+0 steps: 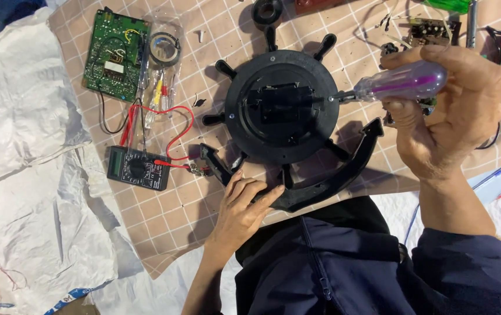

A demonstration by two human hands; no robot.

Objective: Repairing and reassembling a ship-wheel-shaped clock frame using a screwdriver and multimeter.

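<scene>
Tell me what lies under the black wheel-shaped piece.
Under the black wheel-shaped piece lie a curved black anchor-shaped base, steadied by the left hand, and the checked mat. Whatever sits directly beneath its centre is covered.

The wheel-shaped housing (282, 105) was matt black plastic, as was the curved stand (332, 181). The screwdriver (399, 84) had a glossy, translucent purple plastic handle and a bright metal shaft. The circuit board (115, 53) looked smooth and green. The white sheet (23, 146) was crumpled, perhaps paper. The checked mat (163, 216) looked matt.
</scene>
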